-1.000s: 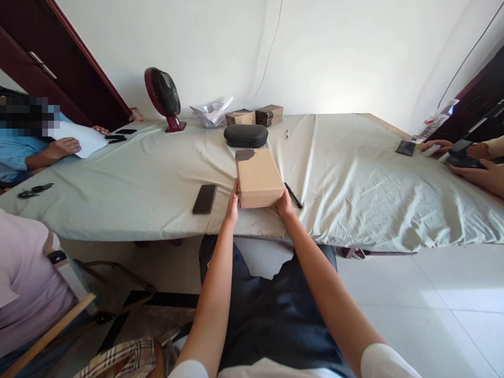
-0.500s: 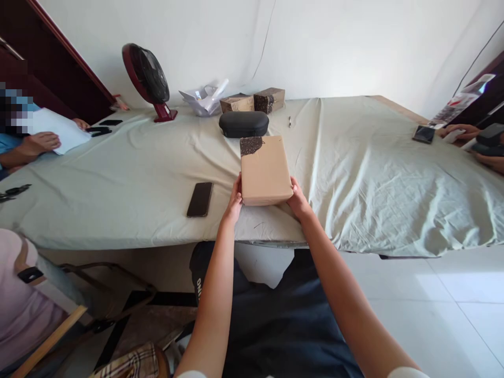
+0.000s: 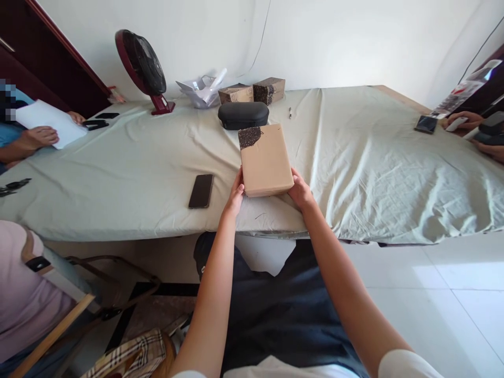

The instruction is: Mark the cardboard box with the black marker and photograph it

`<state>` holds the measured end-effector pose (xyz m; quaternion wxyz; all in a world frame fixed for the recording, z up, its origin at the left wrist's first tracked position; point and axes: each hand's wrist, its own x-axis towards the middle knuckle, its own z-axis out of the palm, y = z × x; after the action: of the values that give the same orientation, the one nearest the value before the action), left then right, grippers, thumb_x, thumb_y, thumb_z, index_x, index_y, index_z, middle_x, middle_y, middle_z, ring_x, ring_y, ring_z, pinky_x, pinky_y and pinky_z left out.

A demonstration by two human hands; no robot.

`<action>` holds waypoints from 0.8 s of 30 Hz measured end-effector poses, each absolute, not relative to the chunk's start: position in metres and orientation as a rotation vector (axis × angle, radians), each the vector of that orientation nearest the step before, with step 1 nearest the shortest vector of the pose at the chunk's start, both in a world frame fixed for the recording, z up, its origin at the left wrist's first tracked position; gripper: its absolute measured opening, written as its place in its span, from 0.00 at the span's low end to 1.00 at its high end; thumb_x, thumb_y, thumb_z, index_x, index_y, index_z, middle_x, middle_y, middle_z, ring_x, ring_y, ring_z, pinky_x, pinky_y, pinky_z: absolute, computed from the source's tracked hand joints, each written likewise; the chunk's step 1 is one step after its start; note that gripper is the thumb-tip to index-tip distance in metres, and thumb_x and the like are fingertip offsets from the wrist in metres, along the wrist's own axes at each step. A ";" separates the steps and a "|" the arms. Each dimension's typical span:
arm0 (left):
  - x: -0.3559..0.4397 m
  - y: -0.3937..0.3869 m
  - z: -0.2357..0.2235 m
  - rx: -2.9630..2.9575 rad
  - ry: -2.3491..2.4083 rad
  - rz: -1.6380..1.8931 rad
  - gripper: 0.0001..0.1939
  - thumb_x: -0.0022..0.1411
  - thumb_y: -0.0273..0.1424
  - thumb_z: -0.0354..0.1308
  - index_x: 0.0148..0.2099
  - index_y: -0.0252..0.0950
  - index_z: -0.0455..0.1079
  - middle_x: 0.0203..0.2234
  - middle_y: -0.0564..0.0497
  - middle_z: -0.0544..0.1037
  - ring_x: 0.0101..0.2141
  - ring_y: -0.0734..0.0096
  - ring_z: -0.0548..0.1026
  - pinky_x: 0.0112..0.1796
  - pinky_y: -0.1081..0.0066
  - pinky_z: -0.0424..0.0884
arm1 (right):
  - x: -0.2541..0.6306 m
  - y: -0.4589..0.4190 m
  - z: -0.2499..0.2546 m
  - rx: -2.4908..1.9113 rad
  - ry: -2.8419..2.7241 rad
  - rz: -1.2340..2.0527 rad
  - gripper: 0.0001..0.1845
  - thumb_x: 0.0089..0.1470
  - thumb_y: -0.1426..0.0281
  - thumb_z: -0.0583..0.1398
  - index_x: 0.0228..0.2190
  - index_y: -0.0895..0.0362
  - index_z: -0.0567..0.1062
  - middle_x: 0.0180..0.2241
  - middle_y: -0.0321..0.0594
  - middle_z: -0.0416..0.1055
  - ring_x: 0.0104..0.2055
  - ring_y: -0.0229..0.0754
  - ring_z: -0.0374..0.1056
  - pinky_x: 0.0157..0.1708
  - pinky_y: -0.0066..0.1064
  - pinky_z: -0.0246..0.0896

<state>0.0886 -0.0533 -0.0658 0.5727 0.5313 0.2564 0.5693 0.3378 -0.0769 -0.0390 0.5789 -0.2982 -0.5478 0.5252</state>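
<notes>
A tan paper-wrapped block (image 3: 265, 160) with a torn dark corner at its far left lies near the front edge of the cloth-covered table (image 3: 362, 157). My left hand (image 3: 235, 195) grips its near left corner and my right hand (image 3: 301, 190) grips its near right corner, fingers curled against the sides. A black phone (image 3: 201, 190) lies face up to the left of the block. A black oval case (image 3: 243, 115) sits just behind it.
At the back stand a red fan (image 3: 140, 67), crumpled white wrapping (image 3: 200, 90) and two more brown blocks (image 3: 252, 92). A pen (image 3: 290, 112) lies behind the block. Another person's hands with paper (image 3: 45, 126) are at left; other hands and a phone (image 3: 426, 124) at right.
The block has shifted slightly to the right and away from me, covering the pen that lay by its right side. My hands stay on its near corners. The camera view has tilted.
</notes>
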 end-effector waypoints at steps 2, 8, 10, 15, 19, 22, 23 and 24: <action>0.088 -0.056 -0.066 1.241 0.609 1.344 0.55 0.54 0.67 0.65 0.76 0.49 0.60 0.78 0.49 0.57 0.78 0.45 0.51 0.75 0.47 0.54 | 0.337 -0.078 -0.038 -0.692 -1.283 1.225 0.42 0.55 0.39 0.63 0.65 0.47 0.71 0.64 0.45 0.74 0.70 0.66 0.65 0.68 0.63 0.63; 0.090 -0.062 -0.059 1.271 0.606 1.338 0.52 0.54 0.60 0.68 0.76 0.50 0.60 0.79 0.52 0.55 0.78 0.46 0.53 0.75 0.49 0.56 | 0.336 -0.080 -0.039 -0.715 -1.299 1.221 0.49 0.54 0.34 0.62 0.68 0.47 0.67 0.72 0.45 0.65 0.74 0.66 0.59 0.69 0.61 0.62; 0.091 -0.063 -0.057 1.273 0.596 1.323 0.50 0.55 0.56 0.69 0.76 0.50 0.60 0.78 0.52 0.57 0.77 0.46 0.55 0.74 0.48 0.57 | 0.336 -0.080 -0.037 -0.692 -1.283 1.244 0.50 0.52 0.35 0.64 0.68 0.47 0.68 0.73 0.44 0.63 0.75 0.65 0.57 0.70 0.61 0.61; 0.092 -0.064 -0.056 1.250 0.567 1.331 0.51 0.55 0.58 0.70 0.76 0.49 0.61 0.78 0.50 0.57 0.78 0.46 0.52 0.75 0.50 0.56 | 0.336 -0.080 -0.035 -0.620 -1.185 1.354 0.49 0.50 0.45 0.69 0.69 0.47 0.68 0.72 0.43 0.65 0.74 0.65 0.59 0.71 0.62 0.59; 0.090 -0.065 -0.058 1.227 0.572 1.313 0.58 0.53 0.68 0.66 0.78 0.52 0.56 0.80 0.48 0.52 0.78 0.44 0.49 0.74 0.47 0.57 | 0.334 -0.082 -0.036 -0.612 -1.052 1.405 0.49 0.50 0.52 0.69 0.70 0.44 0.64 0.69 0.42 0.69 0.71 0.62 0.64 0.70 0.63 0.60; 0.090 -0.064 -0.060 1.265 0.596 1.316 0.60 0.51 0.69 0.66 0.78 0.53 0.54 0.81 0.49 0.48 0.78 0.44 0.49 0.73 0.47 0.57 | 0.332 -0.082 -0.036 -0.605 -1.001 1.408 0.48 0.49 0.55 0.70 0.69 0.44 0.65 0.67 0.41 0.71 0.70 0.60 0.66 0.70 0.61 0.59; 0.090 -0.064 -0.061 1.292 0.608 1.318 0.60 0.51 0.69 0.66 0.79 0.54 0.53 0.81 0.50 0.46 0.78 0.44 0.49 0.73 0.47 0.58 | 0.331 -0.082 -0.035 -0.602 -0.998 1.414 0.48 0.48 0.55 0.70 0.69 0.44 0.65 0.66 0.40 0.72 0.69 0.60 0.66 0.70 0.61 0.59; 0.091 -0.063 -0.063 1.322 0.624 1.318 0.61 0.50 0.70 0.65 0.79 0.54 0.52 0.81 0.50 0.46 0.78 0.44 0.49 0.73 0.47 0.59 | 0.331 -0.081 -0.035 -0.596 -0.998 1.422 0.47 0.48 0.55 0.70 0.68 0.44 0.66 0.65 0.40 0.73 0.69 0.60 0.66 0.70 0.61 0.60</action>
<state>0.0905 -0.0628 -0.0629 0.5538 0.5592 0.2641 0.5576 0.3308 -0.0814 -0.0353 0.6073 -0.2577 -0.4316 0.6152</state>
